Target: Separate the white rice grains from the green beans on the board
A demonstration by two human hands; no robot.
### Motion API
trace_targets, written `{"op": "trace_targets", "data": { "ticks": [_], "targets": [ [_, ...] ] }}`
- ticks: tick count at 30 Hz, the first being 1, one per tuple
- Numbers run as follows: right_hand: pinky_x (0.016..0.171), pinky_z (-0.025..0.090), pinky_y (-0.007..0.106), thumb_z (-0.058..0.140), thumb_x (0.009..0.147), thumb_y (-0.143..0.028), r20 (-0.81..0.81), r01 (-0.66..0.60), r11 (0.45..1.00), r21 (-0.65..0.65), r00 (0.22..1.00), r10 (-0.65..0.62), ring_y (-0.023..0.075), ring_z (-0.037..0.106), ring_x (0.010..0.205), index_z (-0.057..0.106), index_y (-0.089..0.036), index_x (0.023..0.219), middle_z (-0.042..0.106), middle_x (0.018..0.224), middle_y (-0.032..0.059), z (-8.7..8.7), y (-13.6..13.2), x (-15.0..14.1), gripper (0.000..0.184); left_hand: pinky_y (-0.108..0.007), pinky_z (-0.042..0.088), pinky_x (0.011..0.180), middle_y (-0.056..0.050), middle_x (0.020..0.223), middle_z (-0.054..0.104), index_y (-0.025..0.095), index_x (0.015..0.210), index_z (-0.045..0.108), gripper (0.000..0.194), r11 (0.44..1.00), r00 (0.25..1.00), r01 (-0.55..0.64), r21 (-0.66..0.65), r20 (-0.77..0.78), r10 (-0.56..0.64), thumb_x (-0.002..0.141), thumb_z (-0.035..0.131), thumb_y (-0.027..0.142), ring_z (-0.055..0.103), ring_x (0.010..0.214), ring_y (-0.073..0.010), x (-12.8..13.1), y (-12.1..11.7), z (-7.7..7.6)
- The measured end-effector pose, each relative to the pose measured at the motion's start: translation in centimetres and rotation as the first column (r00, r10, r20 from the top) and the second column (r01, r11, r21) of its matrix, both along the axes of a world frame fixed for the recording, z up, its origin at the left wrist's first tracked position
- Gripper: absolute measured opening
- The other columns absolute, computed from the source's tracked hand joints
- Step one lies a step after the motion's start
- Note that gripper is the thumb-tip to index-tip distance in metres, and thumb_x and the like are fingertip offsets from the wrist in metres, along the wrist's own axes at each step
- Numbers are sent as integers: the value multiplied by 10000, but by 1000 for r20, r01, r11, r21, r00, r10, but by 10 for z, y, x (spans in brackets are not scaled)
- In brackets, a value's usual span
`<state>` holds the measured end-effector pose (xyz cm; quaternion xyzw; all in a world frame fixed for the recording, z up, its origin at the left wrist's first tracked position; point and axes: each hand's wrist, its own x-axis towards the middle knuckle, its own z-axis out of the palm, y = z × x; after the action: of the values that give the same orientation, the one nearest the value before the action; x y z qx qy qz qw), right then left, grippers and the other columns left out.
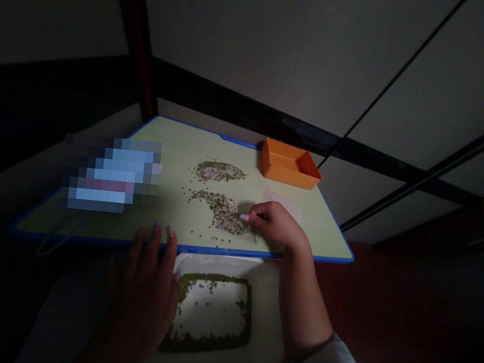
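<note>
My right hand is over the table, thumb and fingertips pinched together beside a strewn patch of small dark green bits, like beans or beads. Whatever is in the pinch is too small and dim to make out. My left hand lies in shadow at the table's front edge, its fingers stretched out and apart, holding nothing visible. Farther back is a second patch of green bits mixed with pale ones. Below the table edge, between my forearms, a white tub has more green bits along its bottom edges.
An orange open box stands at the back right of the pale, blue-edged table. A blurred-out light blue object is on the left, with a thin cord near it. A faint pinkish patch lies before the box. Wall panels rise behind.
</note>
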<state>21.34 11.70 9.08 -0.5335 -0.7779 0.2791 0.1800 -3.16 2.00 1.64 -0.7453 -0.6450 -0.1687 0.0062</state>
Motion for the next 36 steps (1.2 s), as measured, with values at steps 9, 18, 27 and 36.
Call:
{"op": "trace_targets", "data": {
  "ticks": [9, 18, 27, 36],
  "targets": [
    [552, 288, 214, 537, 864, -373, -83, -75, 997, -32, 994, 72, 75, 391, 545, 654, -116, 671, 547, 578, -5, 3, -4, -3, 342, -641, 234, 1096, -163, 1547, 254, 174, 1431, 222, 578, 1000, 1000, 1, -13, 18, -1, 869, 257, 306, 133, 1454, -331, 0, 0, 2],
    [541, 276, 222, 526, 870, -373, -21, -58, 998, -15, 998, 57, 72, 373, 530, 658, -115, 669, 550, 566, -4, 0, 0, -6, 353, -654, 227, 1095, -156, 1554, 242, 184, 1436, 210, 584, 1000, 1000, -1, -16, 25, 1, 866, 258, 303, 130, 1454, -336, 0, 0, 2],
    [528, 257, 219, 527, 866, -367, 62, 58, 997, 49, 996, -61, 68, 364, 507, 644, -118, 655, 498, 527, -20, -2, 2, 2, 347, -641, 226, 1097, -158, 1557, 233, 182, 1440, 191, 591, 1000, 1000, 3, -2, 22, -3, 867, 264, 306, 128, 1454, -333, -1, 0, -1],
    [567, 317, 217, 529, 865, -387, -113, -48, 999, -11, 993, 46, 78, 418, 550, 639, -124, 663, 576, 593, 3, 3, -6, -7, 350, -645, 221, 1100, -152, 1545, 269, 175, 1420, 257, 564, 1000, 1000, -14, -14, 18, 15, 869, 248, 297, 138, 1456, -322, 1, -1, 1]
  ]
}}
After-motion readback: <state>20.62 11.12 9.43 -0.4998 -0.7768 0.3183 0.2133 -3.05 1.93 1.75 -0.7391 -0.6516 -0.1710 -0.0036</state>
